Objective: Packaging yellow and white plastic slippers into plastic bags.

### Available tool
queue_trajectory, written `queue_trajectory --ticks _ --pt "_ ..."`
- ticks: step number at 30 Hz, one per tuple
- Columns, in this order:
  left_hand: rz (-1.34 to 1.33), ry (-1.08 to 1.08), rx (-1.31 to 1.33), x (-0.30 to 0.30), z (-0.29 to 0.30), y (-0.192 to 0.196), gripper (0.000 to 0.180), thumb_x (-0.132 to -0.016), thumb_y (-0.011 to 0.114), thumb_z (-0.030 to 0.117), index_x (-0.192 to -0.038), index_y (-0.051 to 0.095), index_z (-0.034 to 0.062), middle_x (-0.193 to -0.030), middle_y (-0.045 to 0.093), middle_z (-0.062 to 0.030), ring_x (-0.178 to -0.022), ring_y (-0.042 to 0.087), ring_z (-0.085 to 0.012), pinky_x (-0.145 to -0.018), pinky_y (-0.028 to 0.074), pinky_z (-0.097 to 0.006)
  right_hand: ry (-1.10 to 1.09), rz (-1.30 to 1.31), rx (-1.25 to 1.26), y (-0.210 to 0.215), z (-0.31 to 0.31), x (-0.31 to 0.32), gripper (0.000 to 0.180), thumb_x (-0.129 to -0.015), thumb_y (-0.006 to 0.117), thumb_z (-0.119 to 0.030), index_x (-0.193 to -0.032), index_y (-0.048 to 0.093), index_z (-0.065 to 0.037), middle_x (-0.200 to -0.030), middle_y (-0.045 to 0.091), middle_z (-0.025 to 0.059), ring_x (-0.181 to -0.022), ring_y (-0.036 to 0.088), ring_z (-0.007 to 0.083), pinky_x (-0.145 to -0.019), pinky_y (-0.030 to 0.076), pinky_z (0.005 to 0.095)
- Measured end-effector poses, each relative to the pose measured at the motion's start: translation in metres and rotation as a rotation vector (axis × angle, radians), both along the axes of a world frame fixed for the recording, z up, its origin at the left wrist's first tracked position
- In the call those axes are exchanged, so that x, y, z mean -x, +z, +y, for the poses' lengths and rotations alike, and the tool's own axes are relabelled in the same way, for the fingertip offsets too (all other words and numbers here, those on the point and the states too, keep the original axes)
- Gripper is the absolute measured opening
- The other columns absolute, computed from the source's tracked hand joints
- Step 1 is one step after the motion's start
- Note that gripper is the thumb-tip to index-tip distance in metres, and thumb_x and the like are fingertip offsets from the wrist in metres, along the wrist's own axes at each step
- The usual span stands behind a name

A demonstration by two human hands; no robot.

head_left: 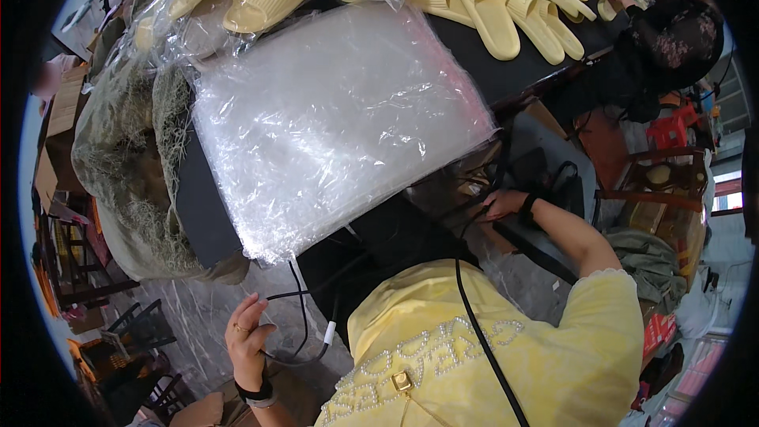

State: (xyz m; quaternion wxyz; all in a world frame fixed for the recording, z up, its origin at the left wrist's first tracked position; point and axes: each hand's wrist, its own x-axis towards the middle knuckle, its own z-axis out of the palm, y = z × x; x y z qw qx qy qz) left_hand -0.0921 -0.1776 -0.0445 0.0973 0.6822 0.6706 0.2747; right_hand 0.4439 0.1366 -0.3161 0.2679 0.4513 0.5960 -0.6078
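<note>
My left hand [248, 338], with a ring and a dark wristband, is at the lower left, its fingers curled around a looped black cable [303, 324]. A white tag [330, 333] sits on that cable. Off to the right, beside my lap, my right hand [504, 204] is closed on a dark cord or strap; its fingertips are partly hidden. Between and beyond my hands, a thick stack of clear plastic bags [340, 119] lies at the edge of the black table [494, 79]. Neither hand touches the stack.
Pale yellow slippers [486, 8] crowd the far table, some wrapped in clear plastic. A bulky greenish sack [130, 158] stands left of the table. At the right are a person in dark clothing [664, 39], a wooden chair [656, 178] and a red stool [672, 126].
</note>
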Motion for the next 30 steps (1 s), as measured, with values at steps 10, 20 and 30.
queue_trajectory --ticks 10,20,30 --pt "-0.005 0.016 -0.046 0.001 0.004 -0.007 0.011 -0.058 0.062 -0.008 -0.066 0.062 0.0003 -0.1 0.064 -0.0125 -0.098 0.062 -0.0305 -0.073 0.053 -0.034 0.053 0.426 0.226 0.027 -0.007 0.022 0.038 -0.093 0.048 -0.012 -0.126 0.042 0.006 -0.106 0.061 0.0232 -0.095 0.062 0.0235 -0.08 0.047 0.0305" --pt "-0.418 0.19 0.055 0.005 0.0 -0.008 0.015 -0.066 0.058 -0.01 -0.076 0.065 -0.001 -0.102 0.064 -0.015 -0.082 0.065 -0.0229 -0.067 0.051 -0.028 -0.238 0.06 0.292 0.111 -0.035 0.116 0.049 -0.088 0.049 -0.007 -0.134 0.032 0.003 -0.102 0.065 0.017 -0.089 0.065 0.0188 -0.076 0.05 0.0246" --pt "-1.151 0.249 0.07 -0.005 0.016 0.009 0.03 -0.093 0.052 0.012 -0.118 0.043 -0.0026 -0.077 0.058 -0.0079 -0.062 0.063 -0.0184 -0.055 0.048 -0.025 -0.172 0.224 0.308 0.177 -0.053 0.165 0.037 -0.091 0.047 -0.017 -0.124 0.053 -0.001 -0.07 0.058 0.0013 -0.054 0.054 0.0078 -0.05 0.041 0.0197"
